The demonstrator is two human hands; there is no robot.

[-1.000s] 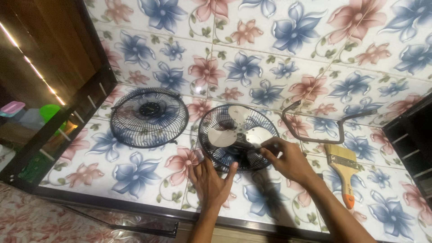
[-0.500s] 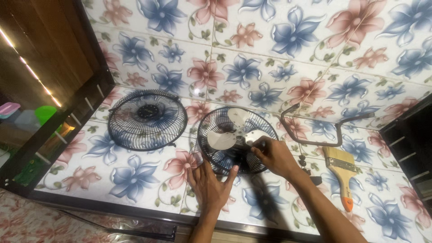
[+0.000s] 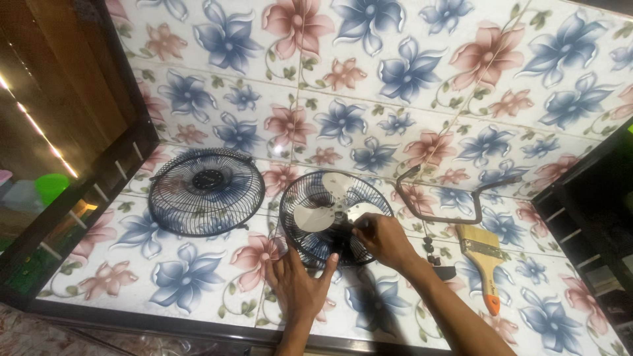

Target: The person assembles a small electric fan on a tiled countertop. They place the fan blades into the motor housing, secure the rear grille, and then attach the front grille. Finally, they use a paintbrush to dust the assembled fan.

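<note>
A small fan lies face up on the flowered tile counter, its black rear wire guard [image 3: 298, 200] holding silver metal blades [image 3: 314, 217]. My left hand [image 3: 297, 283] rests flat on the counter against the guard's near rim, fingers spread. My right hand [image 3: 384, 240] reaches over the guard's right side, fingers pinched at the blade hub in the middle. The detached black front guard [image 3: 206, 192] lies flat to the left of the fan.
A bent dark metal stand bracket [image 3: 440, 207] lies right of the fan. A paintbrush [image 3: 484, 260] with a wooden and orange handle lies further right. A few small dark parts [image 3: 432, 249] sit near my right wrist. Dark cabinet frames border both sides.
My right hand has slid left from the blade edge to the hub. The view has shifted, so everything sits slightly lower and to the left.
</note>
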